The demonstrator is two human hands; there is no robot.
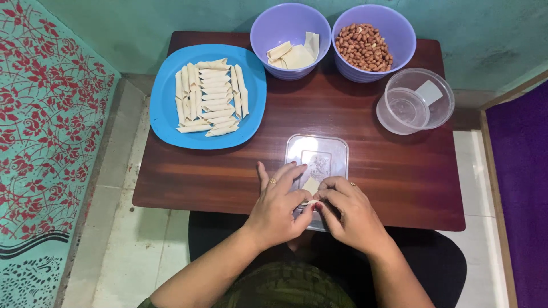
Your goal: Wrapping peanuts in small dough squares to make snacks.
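- Pinching a small pale dough wrapper (311,186) between them, the left hand (278,209) and right hand (349,212) meet at the near edge of the dark wooden table (365,171); fingers on both are curled in tight on the wrapper, thumbs nearly touching.
- Wrapper sits over a clear flat plastic lid (318,161) that works as a little board, right by the table's front edge, so not much room on the near side.
- Bare wood left and right of the lid, plenty of open space there.
- Further back on the left, a blue plate (165,114) holds a tidy pile of rolled dough sticks (210,97); the plate's left rim hangs a bit past the table edge.
- On the right, an empty clear plastic tub (415,101) pokes past the right side.
- At the far edge, two purple bowls side by side, almost touching: the left bowl (268,25) has a few flat wrapper squares (295,54), the right bowl (399,28) has peanuts (363,47).
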